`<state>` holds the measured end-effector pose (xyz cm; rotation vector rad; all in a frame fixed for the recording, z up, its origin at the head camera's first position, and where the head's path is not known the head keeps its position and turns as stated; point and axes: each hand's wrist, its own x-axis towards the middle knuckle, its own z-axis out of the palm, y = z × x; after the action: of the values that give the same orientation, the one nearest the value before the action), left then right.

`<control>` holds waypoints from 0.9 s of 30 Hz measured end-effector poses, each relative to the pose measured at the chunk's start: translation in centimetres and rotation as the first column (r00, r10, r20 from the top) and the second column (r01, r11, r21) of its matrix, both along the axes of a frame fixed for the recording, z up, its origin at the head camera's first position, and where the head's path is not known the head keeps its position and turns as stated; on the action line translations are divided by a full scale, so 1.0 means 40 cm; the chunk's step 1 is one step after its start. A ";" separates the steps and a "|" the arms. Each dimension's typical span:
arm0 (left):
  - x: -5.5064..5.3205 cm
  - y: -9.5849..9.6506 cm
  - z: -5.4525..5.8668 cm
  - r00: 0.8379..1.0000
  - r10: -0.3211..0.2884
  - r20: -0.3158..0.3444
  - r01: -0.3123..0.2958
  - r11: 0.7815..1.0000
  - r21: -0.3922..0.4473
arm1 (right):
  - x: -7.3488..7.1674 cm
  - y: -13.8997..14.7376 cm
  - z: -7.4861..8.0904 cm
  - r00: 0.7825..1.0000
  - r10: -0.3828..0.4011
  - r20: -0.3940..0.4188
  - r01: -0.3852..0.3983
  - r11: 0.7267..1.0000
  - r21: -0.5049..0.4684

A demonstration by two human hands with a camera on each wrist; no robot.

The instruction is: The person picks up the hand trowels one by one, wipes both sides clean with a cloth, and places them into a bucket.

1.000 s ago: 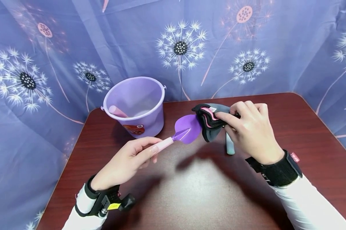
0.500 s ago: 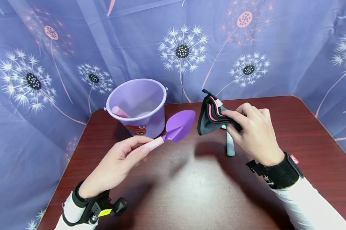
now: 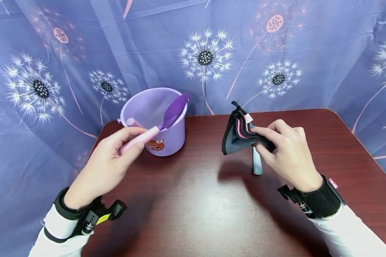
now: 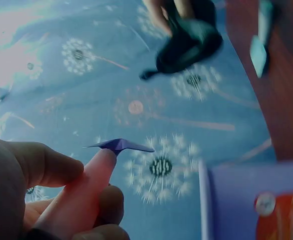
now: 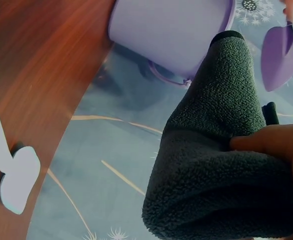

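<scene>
1. Purple trowel [image 3: 175,111]: held clear of the bench [image 3: 193,217] by its pink handle [image 3: 149,136]. Clock bearings are the person's own, 12 being straight ahead.
2. Left hand [image 3: 104,164]: clamped on the handle, thumb and fingers curled round it.
3. Right hand [image 3: 286,153]: clamped on a folded dark cloth [image 3: 234,139], pinched between thumb and fingers, the cloth at 10 o'clock of that hand.
4. Risk, in my judgement: a low swing toward 2 o'clock could strike the purple bucket [image 3: 173,142]; a hard enough knock might shift or tip it.
5. Risk, in my judgement: the handle looks smooth and round, so a slack grip could let the blade roll or the trowel slip out.
6. Risk, in my judgement: the folds look loose; an easing pinch could drop the cloth onto the pale tool [image 3: 257,162], lying on the bench at about 9 o'clock of the right hand.
7. Position: the trowel's handle sits within the left hand; the blade projects toward 2 o'clock, well apart from the cloth. The wrist views show the blade apart from the bucket.
8. Bucket: upright on the bench, with a pink rod [image 3: 133,122] inside at its 8 o'clock side, lower end hidden.
</scene>
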<state>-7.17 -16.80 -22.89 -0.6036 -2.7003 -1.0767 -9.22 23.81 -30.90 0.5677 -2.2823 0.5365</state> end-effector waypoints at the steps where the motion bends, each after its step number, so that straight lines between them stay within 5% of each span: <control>1: -0.007 -0.004 0.003 0.999 0.026 -0.031 -0.026 0.999 -0.025 | 0.003 0.001 0.000 1.000 0.000 0.004 0.000 1.000 -0.001; 9: -0.094 -0.029 0.030 0.967 0.071 -0.245 -0.113 0.980 -0.163 | 0.015 0.005 0.001 1.000 -0.003 0.015 0.003 1.000 0.004; 15: -0.172 -0.042 0.047 0.967 0.084 -0.241 -0.161 0.934 -0.318 | 0.021 0.009 0.004 1.000 0.001 0.013 -0.001 1.000 0.005; 21: -0.246 -0.042 0.042 0.993 0.032 -0.112 -0.090 0.818 -0.569 | 0.027 0.007 0.008 1.000 0.005 0.012 -0.005 1.000 -0.001; 27: -0.302 -0.012 0.029 0.999 0.011 -0.033 -0.031 0.693 -0.720 | 0.029 0.006 0.007 1.000 0.006 0.014 -0.006 1.000 0.003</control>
<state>-19.24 -17.28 -21.75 -0.6666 -3.0368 0.0810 -8.05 24.03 -30.61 0.5738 -2.2954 0.5414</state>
